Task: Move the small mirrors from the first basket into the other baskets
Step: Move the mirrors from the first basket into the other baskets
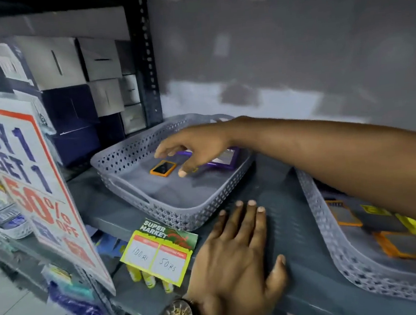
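Observation:
A grey perforated basket (139, 197) stands on the shelf at the middle left. Inside it lie a small orange-framed mirror (163, 168) and a purple-framed mirror (223, 159), partly hidden by my right hand (195, 147). That hand hovers over the basket with fingers spread, just above the orange mirror, holding nothing. My left hand (238, 251), with a wristwatch, lies flat and open on the shelf's front edge. A second grey basket (338, 254) at the right holds several orange and yellow framed mirrors (393, 243), partly covered by my right forearm.
A "buy 1 get 1" sale sign (34, 184) hangs at the left front. A price tag (160, 253) is clipped to the grey shelf edge (282, 201). White and dark blue boxes (79, 93) are stacked behind a metal upright (147, 61) at the back left.

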Motion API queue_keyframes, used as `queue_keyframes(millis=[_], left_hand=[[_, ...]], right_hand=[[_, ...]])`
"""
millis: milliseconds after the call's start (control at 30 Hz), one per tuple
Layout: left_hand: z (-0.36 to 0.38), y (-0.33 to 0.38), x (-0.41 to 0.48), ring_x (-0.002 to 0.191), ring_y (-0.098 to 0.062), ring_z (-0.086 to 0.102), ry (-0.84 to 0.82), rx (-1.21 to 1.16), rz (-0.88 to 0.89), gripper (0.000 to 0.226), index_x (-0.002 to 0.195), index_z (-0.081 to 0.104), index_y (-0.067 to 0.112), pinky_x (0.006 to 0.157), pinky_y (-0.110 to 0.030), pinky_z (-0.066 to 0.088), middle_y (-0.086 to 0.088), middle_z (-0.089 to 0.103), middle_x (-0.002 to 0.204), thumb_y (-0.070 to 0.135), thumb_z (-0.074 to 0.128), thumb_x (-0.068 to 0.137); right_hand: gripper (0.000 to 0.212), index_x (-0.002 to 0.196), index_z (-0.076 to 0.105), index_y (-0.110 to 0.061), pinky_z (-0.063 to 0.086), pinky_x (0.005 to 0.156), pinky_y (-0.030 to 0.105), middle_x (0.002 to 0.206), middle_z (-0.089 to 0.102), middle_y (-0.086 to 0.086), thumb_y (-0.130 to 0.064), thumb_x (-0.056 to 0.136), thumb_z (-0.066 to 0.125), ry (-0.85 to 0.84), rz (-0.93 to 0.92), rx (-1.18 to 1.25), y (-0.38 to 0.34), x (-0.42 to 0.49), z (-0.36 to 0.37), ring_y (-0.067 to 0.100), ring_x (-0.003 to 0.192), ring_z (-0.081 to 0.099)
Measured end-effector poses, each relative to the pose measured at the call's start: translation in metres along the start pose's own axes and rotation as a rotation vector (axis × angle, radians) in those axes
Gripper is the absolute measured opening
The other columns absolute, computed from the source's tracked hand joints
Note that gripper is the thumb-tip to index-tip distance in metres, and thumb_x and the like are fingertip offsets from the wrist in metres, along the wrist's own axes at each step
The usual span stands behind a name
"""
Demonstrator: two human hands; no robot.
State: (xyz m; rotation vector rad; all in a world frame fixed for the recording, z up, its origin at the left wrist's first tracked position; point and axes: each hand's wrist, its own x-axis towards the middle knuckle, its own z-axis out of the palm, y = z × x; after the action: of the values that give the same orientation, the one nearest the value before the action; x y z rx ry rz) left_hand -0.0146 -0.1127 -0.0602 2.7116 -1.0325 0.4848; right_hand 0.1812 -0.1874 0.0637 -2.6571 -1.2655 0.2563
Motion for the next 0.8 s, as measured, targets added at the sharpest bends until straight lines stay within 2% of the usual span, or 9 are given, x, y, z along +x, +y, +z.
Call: queue_keyframes(millis=[67, 100, 167, 233, 367, 433, 600, 700, 800], left_hand=[[-0.001, 0.000, 0.000, 0.150, -0.025, 0.019, -0.009, 0.001, -0.010, 0.080, 0.153, 0.028, 0.010, 0.119, -0.049, 0.020, -0.009, 0.028, 0.161, 0.057, 0.037, 0.089], [-0.001, 0.001, 0.000, 0.150, -0.025, 0.019, -0.013, 0.002, -0.014, 0.080, 0.153, 0.028, 0.010, 0.119, -0.049, 0.021, -0.009, 0.028, 0.161, 0.057, 0.038, 0.089], [-0.001, 0.000, 0.000, 0.150, -0.025, 0.018, -0.017, 0.013, -0.018, 0.080, 0.153, 0.029, 0.011, 0.119, -0.050, 0.021, -0.008, 0.028, 0.161, 0.058, 0.039, 0.088], [-0.001, 0.001, 0.001, 0.150, -0.026, 0.017, -0.019, 0.018, -0.025, 0.080, 0.153, 0.027, 0.013, 0.119, -0.050, 0.020, -0.006, 0.026, 0.161, 0.058, 0.039, 0.088], [0.000, 0.000, 0.001, 0.152, -0.025, 0.005, -0.020, -0.012, -0.025, 0.081, 0.156, 0.017, 0.017, 0.121, -0.048, 0.011, -0.003, 0.018, 0.164, 0.058, 0.036, 0.088], [-0.001, 0.000, 0.001, 0.152, -0.026, 0.008, -0.019, -0.009, -0.027, 0.081, 0.156, 0.019, 0.017, 0.121, -0.049, 0.013, -0.003, 0.020, 0.164, 0.058, 0.036, 0.088], [0.001, 0.000, 0.000, 0.151, -0.027, 0.016, -0.021, -0.019, -0.019, 0.079, 0.153, 0.027, 0.015, 0.121, -0.048, 0.016, -0.006, 0.027, 0.162, 0.057, 0.037, 0.088], [0.001, 0.000, 0.000, 0.151, -0.026, 0.014, -0.026, -0.028, -0.013, 0.077, 0.154, 0.026, 0.016, 0.121, -0.046, 0.016, -0.005, 0.025, 0.163, 0.056, 0.034, 0.089], [0.000, 0.000, 0.000, 0.151, -0.026, 0.014, -0.038, -0.021, -0.003, 0.076, 0.153, 0.026, 0.016, 0.120, -0.047, 0.018, -0.006, 0.025, 0.163, 0.056, 0.029, 0.090]], right_hand=[[0.066, 0.145, 0.048, -0.011, 0.039, 0.107, 0.029, 0.147, 0.054, 0.004, -0.015, 0.086, 0.078, -0.042, -0.054, -0.132, 0.006, 0.018, 0.002, 0.017, 0.132, 0.050], [0.067, 0.145, 0.048, -0.013, 0.039, 0.106, 0.031, 0.146, 0.054, 0.002, -0.016, 0.085, 0.079, -0.055, -0.080, -0.192, 0.011, 0.026, 0.003, 0.014, 0.130, 0.051], [0.063, 0.139, 0.055, -0.017, 0.042, 0.093, 0.012, 0.136, 0.062, -0.001, -0.014, 0.082, 0.079, -0.016, -0.111, -0.223, 0.022, 0.041, 0.006, -0.003, 0.112, 0.053], [0.058, 0.132, 0.061, -0.020, 0.034, 0.075, -0.006, 0.123, 0.068, -0.006, -0.010, 0.078, 0.080, 0.038, -0.131, -0.218, 0.032, 0.051, 0.010, -0.015, 0.094, 0.046], [0.050, 0.112, 0.066, -0.037, 0.032, 0.067, -0.008, 0.085, 0.057, -0.049, -0.009, 0.073, 0.081, 0.059, -0.117, -0.190, 0.048, 0.066, 0.017, -0.030, 0.075, 0.048], [0.054, 0.114, 0.054, -0.044, 0.032, 0.066, -0.008, 0.084, 0.048, -0.058, -0.017, 0.074, 0.078, 0.053, -0.102, -0.219, 0.051, 0.069, 0.019, -0.034, 0.074, 0.046], [0.054, 0.122, 0.057, -0.043, 0.036, 0.067, -0.004, 0.093, 0.061, -0.040, -0.025, 0.075, 0.076, 0.111, -0.031, -0.206, 0.054, 0.054, 0.012, -0.023, 0.081, 0.056], [0.053, 0.125, 0.059, -0.037, 0.039, 0.072, -0.002, 0.107, 0.070, -0.022, -0.020, 0.078, 0.075, 0.170, 0.024, -0.162, 0.046, 0.026, -0.003, -0.009, 0.091, 0.064], [0.048, 0.125, 0.061, -0.025, 0.040, 0.073, -0.001, 0.106, 0.072, -0.015, -0.012, 0.080, 0.073, 0.223, 0.072, -0.136, 0.032, -0.011, -0.020, 0.002, 0.089, 0.067]])
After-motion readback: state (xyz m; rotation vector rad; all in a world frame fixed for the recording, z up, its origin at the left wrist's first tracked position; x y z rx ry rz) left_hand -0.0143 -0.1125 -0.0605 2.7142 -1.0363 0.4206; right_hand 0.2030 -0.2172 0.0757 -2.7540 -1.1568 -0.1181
